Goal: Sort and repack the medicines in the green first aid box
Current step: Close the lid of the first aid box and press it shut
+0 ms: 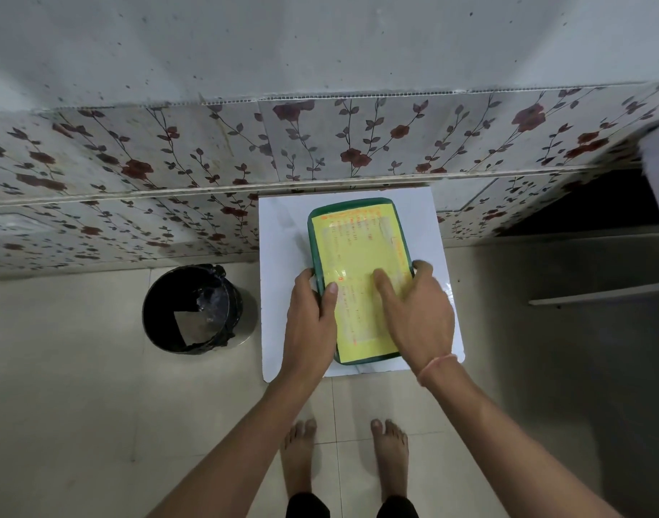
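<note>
The green first aid box (352,205) lies closed on a small white table (283,233), its lid covered by a yellow label with orange writing. My left hand (311,315) grips the box's left edge, thumb on the lid and fingers wrapped over the side. My right hand (419,312) holds the right edge, with the thumb lying across the yellow label. No medicines show; the box's contents are hidden.
A black round bin (193,308) stands on the tiled floor left of the table. A floral-tiled wall (170,162) runs behind the table. A dark opening and a low shelf (597,289) are at the right. My bare feet stand below the table's near edge.
</note>
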